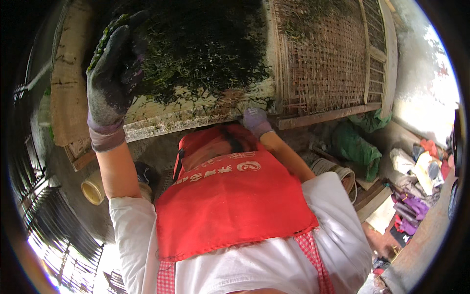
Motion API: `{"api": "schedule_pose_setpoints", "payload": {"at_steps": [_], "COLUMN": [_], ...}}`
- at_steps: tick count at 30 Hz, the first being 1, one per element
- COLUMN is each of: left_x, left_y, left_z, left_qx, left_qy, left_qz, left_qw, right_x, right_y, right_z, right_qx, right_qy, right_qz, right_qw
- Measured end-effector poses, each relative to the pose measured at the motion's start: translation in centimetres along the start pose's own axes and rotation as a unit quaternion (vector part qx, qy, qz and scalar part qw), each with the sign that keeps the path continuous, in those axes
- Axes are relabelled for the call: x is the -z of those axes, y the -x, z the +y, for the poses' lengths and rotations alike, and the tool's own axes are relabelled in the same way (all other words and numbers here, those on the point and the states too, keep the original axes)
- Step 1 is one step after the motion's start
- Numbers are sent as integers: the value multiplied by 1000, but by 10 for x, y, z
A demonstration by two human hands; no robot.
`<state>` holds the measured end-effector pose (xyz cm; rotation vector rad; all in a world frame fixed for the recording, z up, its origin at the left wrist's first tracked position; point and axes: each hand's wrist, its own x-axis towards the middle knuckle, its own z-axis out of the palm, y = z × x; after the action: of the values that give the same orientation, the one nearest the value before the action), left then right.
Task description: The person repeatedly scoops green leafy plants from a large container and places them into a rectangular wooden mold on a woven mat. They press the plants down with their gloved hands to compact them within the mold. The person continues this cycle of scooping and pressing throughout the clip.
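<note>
My left hand (114, 73), in a grey and purple knit glove darkened by wet, is raised at the left side of a pile of dark green leaves (205, 62). Bits of green leaf cling along the glove's outer edge; shadow hides its fingertips. The leaves, probably tea, lie on a pale work surface (172, 114) with scraps scattered near its front edge. At that edge, right of the middle, is my right hand (257, 119) in a purple glove. Its fingers look curled, and whether they grip anything is hidden.
A woven bamboo tray (323, 66) with leaf scraps adjoins on the right. A wooden board (69, 81) stands at the left. Below are a yellowish bucket (93, 189), a white bucket (341, 176) and a green sack (360, 150). Clothes and purple gloves (411, 209) lie at right.
</note>
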<state>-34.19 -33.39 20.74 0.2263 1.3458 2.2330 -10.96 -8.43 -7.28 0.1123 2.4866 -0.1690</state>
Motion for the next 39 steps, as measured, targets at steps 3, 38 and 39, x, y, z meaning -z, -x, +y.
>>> {"api": "schedule_pose_setpoints", "payload": {"at_steps": [3,38,39], "left_x": [-1,-81,-76], "left_y": [-7,-44,-41], "left_z": [-10,58,63], "left_qx": [16,101,133], "left_qy": [-27,27,73], "left_qz": [136,-136,-176], "left_qw": [990,985,973], "right_x": [-28,301,328], "right_y": [0,21,35], "right_z": [4,-54,-67], "right_qx": [22,350,377], "right_qy": [-89,-95,-87], "right_qz": [69,594,601], "right_qw": [993,718,699]}}
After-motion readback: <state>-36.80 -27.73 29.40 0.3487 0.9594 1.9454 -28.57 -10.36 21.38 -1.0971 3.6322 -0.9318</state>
